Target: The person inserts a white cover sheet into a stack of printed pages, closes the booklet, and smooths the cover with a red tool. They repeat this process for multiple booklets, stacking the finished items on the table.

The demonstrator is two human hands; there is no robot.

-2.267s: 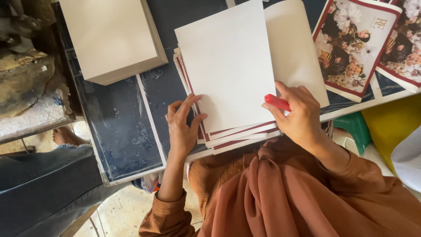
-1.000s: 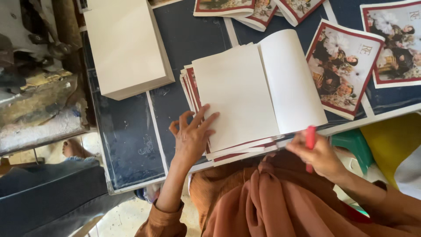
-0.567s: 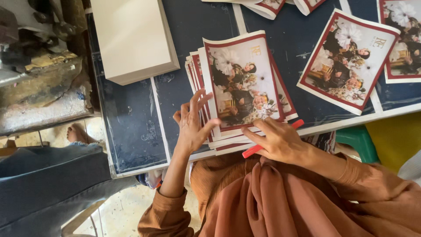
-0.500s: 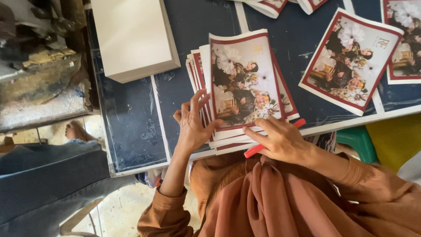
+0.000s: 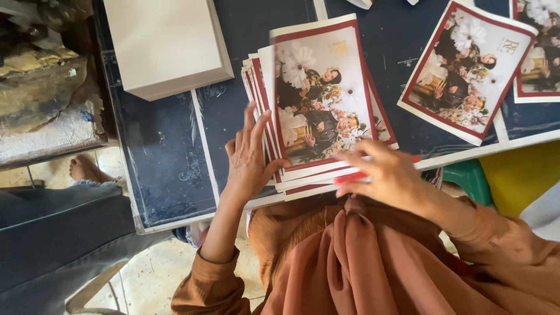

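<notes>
Between both hands [image 5: 251, 154] [image 5: 385, 172], print stack [image 5: 321, 99]

— How is the light?
— Soft, even daylight, no hard shadows. The white block [image 5: 169, 44] is bright, nearly washed out.
— Any blur?
— The right hand [image 5: 388, 175] is smeared by motion; the left hand [image 5: 251, 154] and the prints [image 5: 318, 102] are fairly sharp. The left edge is dimmer.
</notes>
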